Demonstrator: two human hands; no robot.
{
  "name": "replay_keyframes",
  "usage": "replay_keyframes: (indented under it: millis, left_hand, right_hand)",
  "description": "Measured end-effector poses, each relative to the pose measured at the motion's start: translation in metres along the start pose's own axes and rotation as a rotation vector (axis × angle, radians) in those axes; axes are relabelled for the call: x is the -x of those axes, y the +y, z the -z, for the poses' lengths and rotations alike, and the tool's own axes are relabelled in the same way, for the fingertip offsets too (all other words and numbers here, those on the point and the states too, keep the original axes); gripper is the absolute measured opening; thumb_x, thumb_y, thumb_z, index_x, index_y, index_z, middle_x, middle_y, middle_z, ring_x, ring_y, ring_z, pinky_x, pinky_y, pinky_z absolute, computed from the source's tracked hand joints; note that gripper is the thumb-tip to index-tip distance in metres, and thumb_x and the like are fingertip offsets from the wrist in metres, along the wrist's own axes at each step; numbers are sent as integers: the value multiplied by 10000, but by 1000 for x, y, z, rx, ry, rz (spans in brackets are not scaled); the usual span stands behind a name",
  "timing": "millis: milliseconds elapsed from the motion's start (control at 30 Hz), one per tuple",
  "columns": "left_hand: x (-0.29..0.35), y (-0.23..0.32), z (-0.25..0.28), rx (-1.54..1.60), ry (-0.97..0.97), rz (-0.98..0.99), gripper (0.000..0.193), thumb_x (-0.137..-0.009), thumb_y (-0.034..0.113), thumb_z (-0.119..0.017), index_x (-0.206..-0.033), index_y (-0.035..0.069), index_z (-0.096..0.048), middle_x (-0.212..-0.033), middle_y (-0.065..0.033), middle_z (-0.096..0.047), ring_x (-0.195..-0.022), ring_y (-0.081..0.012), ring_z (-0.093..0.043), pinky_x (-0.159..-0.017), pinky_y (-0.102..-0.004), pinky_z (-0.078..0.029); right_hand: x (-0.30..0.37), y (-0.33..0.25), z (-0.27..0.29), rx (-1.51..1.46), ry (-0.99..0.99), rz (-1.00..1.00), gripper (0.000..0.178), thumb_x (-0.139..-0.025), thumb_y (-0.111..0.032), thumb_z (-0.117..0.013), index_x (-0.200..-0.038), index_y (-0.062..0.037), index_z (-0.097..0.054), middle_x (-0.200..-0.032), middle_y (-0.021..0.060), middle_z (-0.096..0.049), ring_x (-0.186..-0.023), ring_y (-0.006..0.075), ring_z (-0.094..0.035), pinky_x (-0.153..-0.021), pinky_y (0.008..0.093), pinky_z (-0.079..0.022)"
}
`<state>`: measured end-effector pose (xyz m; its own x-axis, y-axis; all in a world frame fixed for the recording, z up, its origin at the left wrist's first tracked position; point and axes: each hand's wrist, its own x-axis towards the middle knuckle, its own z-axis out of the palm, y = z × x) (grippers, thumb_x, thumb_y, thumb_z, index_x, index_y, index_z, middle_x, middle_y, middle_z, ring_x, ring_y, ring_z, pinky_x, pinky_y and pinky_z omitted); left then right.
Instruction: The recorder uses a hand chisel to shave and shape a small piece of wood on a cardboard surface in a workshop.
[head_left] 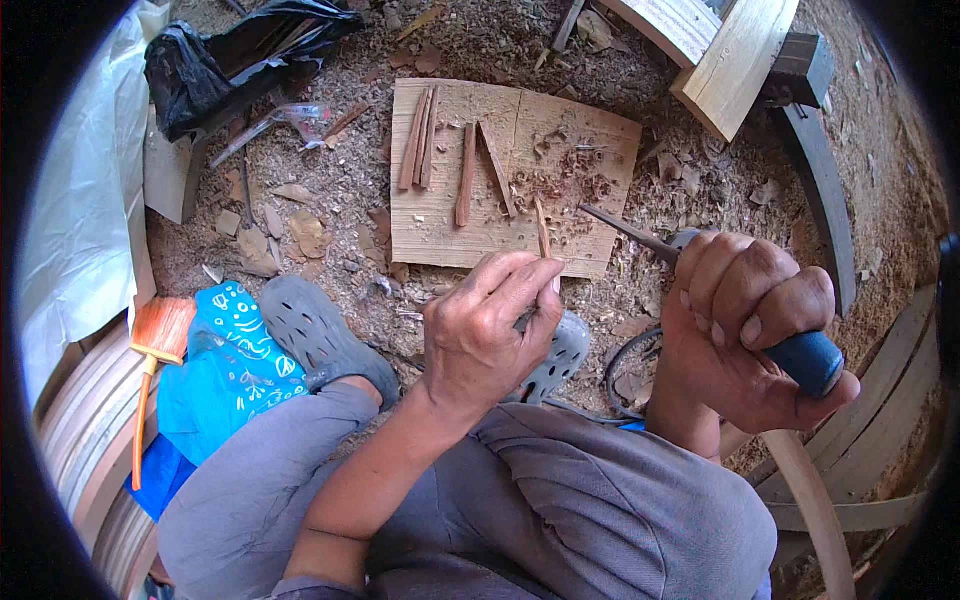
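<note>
My left hand (488, 325) is closed in a pinch around a thin reddish-brown wooden stick (543, 230), whose tapered far end points over the board. In my right hand (745, 310) is a blade tool (635, 236) with a blue handle. Its narrow dark metal blade points left and forward, its tip apart from the stick. Beneath and beyond the stick lies a flat light wooden board (450, 240). Several similar sticks (467, 175) rest on its left half, and curled brown shavings (590, 190) are scattered over its right half.
Sawdust and dry leaves cover the ground. A black plastic bag (190, 80) lies at the far left. An orange brush (160, 330) and a blue patterned cloth (235, 360) sit left of my shoe (325, 330). Wooden pieces (740, 65) stand far right, near a curved grey bar (825, 200).
</note>
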<state>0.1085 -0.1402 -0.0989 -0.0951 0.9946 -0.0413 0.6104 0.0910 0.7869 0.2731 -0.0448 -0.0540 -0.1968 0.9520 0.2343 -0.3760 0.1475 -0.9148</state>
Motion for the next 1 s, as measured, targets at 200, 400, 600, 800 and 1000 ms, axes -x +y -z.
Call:
replay_keyframes:
  millis: [200, 400, 600, 800, 1000]
  left_hand:
    - [-1, -2, -5, 177, 97, 115, 117, -898, 96, -782, -1001, 43, -768, -896, -112, -760, -766, -245, -754, -646, -335, -600]
    - [-5, -7, 0, 241, 101, 148, 111, -897, 94, -799, -974, 16, -779, -886, -119, -765, -745, -221, -756, -635, -313, -586]
    - [-6, -2, 4, 425, 107, 395, 124, -897, 97, -795, -996, 24, -779, -891, -114, -763, -751, -239, -755, -646, -326, -586]
    - [-8, -8, 9, 220, 44, 192, 113, -895, 88, -792, -978, 15, -769, -890, -123, -757, -762, -225, -744, -657, -326, -583]
    - [-6, -8, 9, 114, 67, 51, 88, -869, 47, -798, -938, 20, -752, -879, -122, -743, -766, -253, -746, -655, -341, -583]
  right_hand:
    - [0, -1, 0, -31, -16, -16, 612, -985, -710, -420, -766, -143, -486, -575, 10, -428, -506, 136, -398, -497, 311, -304]
    - [-2, 0, -3, -36, -23, -31, 615, -983, -717, -428, -765, -146, -494, -572, 9, -423, -503, 137, -406, -495, 310, -305]
    - [-6, 1, -16, -75, -22, -39, 622, -978, -727, -438, -754, -151, -505, -562, 11, -425, -475, 138, -397, -475, 311, -306]
    - [-12, -1, -30, -86, 12, -54, 614, -968, -728, -506, -750, -154, -521, -547, -8, -437, -436, 117, -392, -429, 292, -297]
    - [-20, 2, -44, -203, -70, 198, 534, -980, -661, -570, -817, -152, -579, -599, -3, -506, -419, 110, -410, -385, 267, -307]
